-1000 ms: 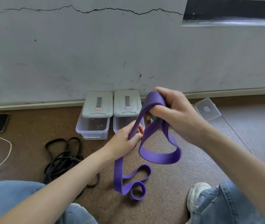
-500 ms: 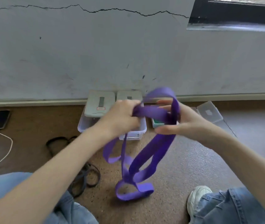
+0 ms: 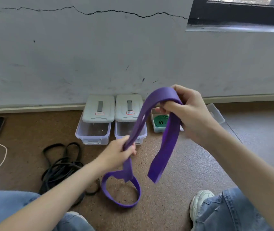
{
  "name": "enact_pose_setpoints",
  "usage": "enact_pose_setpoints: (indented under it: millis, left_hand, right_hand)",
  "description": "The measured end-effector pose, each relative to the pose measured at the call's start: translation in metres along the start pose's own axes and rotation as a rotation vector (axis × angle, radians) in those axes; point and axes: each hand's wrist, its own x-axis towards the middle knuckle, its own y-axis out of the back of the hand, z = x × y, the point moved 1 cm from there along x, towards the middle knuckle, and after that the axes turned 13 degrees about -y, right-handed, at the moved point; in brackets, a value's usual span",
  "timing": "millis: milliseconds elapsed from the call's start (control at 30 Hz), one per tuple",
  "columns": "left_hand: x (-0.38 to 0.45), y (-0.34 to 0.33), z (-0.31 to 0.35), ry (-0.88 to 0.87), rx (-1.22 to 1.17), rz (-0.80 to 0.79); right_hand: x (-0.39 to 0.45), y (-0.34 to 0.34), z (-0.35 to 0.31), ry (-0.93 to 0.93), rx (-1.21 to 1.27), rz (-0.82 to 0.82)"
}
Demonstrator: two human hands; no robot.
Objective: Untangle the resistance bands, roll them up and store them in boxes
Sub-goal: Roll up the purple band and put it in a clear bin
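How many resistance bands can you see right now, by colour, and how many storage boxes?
Purple band: 1, held by the left hand and right hand
Green band: 1, rolled inside the open box
Black bands: a tangled pile on the floor, number cannot be told
Boxes: 3, two lidded, one open
Total counted: 2 bands plus the black pile, 3 boxes

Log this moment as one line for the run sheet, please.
stage: untangling | left hand: grips purple band low | right hand: holds its top fold | black bands: floor, tangled | green band: rolled, in open box

Matt rubbery purple band (image 3: 168,144), translucent plastic boxes (image 3: 93,130), speckled rough floor (image 3: 191,164)
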Motion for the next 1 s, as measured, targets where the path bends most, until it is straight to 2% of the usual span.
enact_pose_setpoints:
  millis: [67,133,167,200,300,400,467,500,567,633,700,733,767,800,867,900,933,1000]
  left_hand:
    - [0.011,0.033,0.015,-0.021,-0.110,0.221]
    - [0.020,0.066,0.043,-0.146,-0.164,0.434]
    - [0.023,0.075,0.059,-0.215,-0.087,0.444]
    - [0.023,0.076,0.073,-0.245,0.058,0.388]
    - [0.022,0.050,0.097,-0.261,0.399,0.197]
    - [0.020,0.033,0.086,-0.241,0.379,0.185]
    - [0.017,0.036,0.068,-0.291,0.318,0.221]
    - [0.015,0.037,0.057,-0.316,0.287,0.234]
    - [0.007,0.031,0.031,-0.276,0.192,0.184]
    - [-0.005,0.020,0.000,-0.154,0.171,-0.009]
    - [-0.018,0.018,-0.023,-0.011,0.220,-0.161]
    - [-0.019,0.024,-0.027,0.048,0.213,-0.128]
    - [-0.015,0.033,-0.027,0.077,0.184,-0.029]
    - [-0.008,0.043,-0.020,0.078,0.138,0.105]
    - [0.006,0.064,0.004,0.044,0.056,0.309]
    - [0.011,0.068,0.018,0.011,0.059,0.321]
    - [0.015,0.066,0.032,-0.019,0.119,0.260]
    - [0.017,0.047,0.055,-0.072,0.259,0.056]
  right_hand:
    - [0.006,0.013,0.013,-0.063,-0.337,0.102]
    - [0.006,0.019,0.023,-0.245,-0.607,-0.020]
    - [0.004,0.018,0.026,-0.316,-0.653,-0.132]
    - [0.000,0.013,0.027,-0.331,-0.620,-0.222]
    - [-0.010,-0.014,0.027,-0.230,-0.443,-0.357]
    - [-0.013,-0.028,0.020,-0.083,-0.568,-0.209]
    - [-0.011,-0.026,0.013,0.024,-0.657,-0.106]
    - [-0.011,-0.025,0.008,0.048,-0.636,-0.100]
    - [-0.011,-0.021,-0.001,0.063,-0.369,-0.157]
    - [-0.010,-0.017,-0.007,0.093,-0.014,-0.178]
    - [-0.005,-0.008,-0.009,0.084,0.170,-0.158]
    - [-0.004,-0.002,-0.009,0.070,0.138,-0.148]
    - [-0.001,0.004,-0.006,0.038,0.010,-0.141]
    - [0.002,0.011,-0.001,-0.028,-0.221,-0.152]
    - [0.004,0.021,0.014,-0.274,-0.761,-0.164]
    - [0.002,0.021,0.020,-0.352,-0.907,-0.157]
    - [-0.001,0.016,0.024,-0.344,-0.908,-0.159]
    - [-0.009,-0.006,0.028,-0.220,-0.747,-0.267]
